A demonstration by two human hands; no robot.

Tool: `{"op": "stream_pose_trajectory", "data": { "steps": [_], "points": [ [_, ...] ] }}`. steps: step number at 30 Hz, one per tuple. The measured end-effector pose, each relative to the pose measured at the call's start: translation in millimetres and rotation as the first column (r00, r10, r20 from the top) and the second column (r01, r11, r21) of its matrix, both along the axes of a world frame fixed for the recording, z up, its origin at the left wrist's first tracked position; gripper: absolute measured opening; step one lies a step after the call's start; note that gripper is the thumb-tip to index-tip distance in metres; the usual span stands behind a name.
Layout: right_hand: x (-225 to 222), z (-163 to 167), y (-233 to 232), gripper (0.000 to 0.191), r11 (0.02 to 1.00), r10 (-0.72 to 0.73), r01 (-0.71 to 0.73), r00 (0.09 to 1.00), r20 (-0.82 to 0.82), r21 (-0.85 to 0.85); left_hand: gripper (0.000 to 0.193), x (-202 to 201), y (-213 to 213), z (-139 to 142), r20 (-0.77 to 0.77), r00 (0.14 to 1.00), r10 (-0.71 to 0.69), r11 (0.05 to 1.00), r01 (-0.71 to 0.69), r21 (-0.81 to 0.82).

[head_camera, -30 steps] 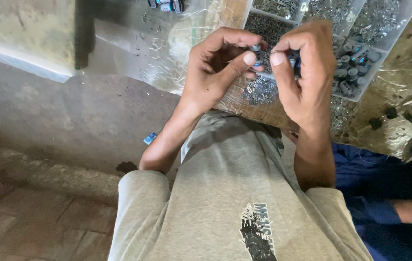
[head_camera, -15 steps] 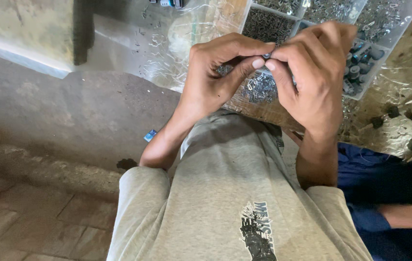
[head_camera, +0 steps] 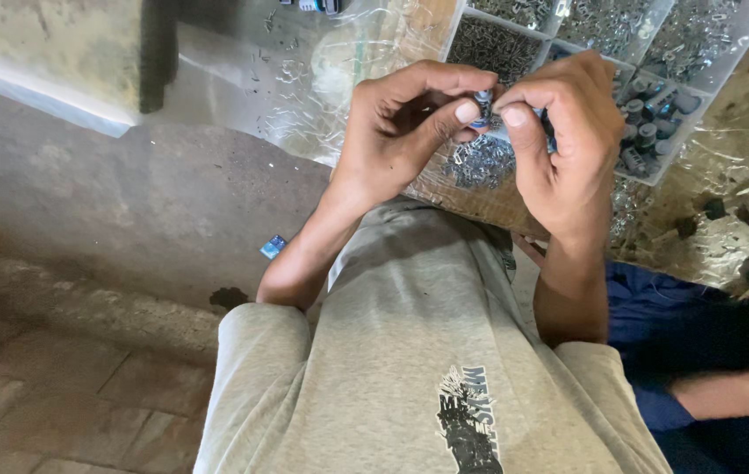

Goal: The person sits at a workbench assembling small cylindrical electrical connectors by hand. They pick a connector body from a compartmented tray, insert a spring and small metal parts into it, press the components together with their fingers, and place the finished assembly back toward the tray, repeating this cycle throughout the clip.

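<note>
Left hand [head_camera: 405,132] and right hand [head_camera: 563,140] raised together, fingertips meeting, both pinched narrow on a small dark metal part [head_camera: 483,104] held between thumbs and forefingers; most of it hidden by the fingers. Directly beneath, a loose heap of small silvery pieces [head_camera: 480,162] on crinkled clear plastic sheeting [head_camera: 322,96] covering the desk [head_camera: 726,175]. Just beyond the hands, toward the desk's far edge, a clear compartment tray [head_camera: 743,48] with screws and dark cylindrical parts sorted into its sections. Lower down, grey shirt [head_camera: 410,351] filling the near view; a small blue scrap [head_camera: 273,247] on the floor to the left.
</note>
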State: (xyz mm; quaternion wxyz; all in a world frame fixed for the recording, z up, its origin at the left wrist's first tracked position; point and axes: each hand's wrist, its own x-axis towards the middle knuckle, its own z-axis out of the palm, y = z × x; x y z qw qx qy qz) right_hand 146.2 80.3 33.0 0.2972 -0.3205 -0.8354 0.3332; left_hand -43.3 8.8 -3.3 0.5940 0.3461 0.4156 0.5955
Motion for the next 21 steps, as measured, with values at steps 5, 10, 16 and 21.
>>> {"op": "stream_pose_trajectory", "data": {
  "steps": [5,10,16,21],
  "points": [
    [-7,0,-9,0.013,0.993,-0.091,0.092,0.996,-0.014,0.079,0.024,1,-2,-2,0.009,1.0,0.001,1.0,-0.001,-0.017],
    [-9,7,-7,0.012,0.985,-0.083,0.071,0.994,0.068,0.16,0.024,0,-2,4,-0.088,0.996,-0.006,1.0,0.004,-0.031],
    [-8,-11,3,0.022,0.971,-0.03,0.031,0.999,-0.011,0.237,0.019,-5,-4,7,-0.367,0.929,0.051,0.993,-0.009,0.117],
    [1,-30,-4,0.03,0.974,-0.189,0.169,0.974,0.127,0.152,0.021,8,-3,-5,0.03,1.0,0.004,0.999,-0.003,-0.034]
  ]
}}
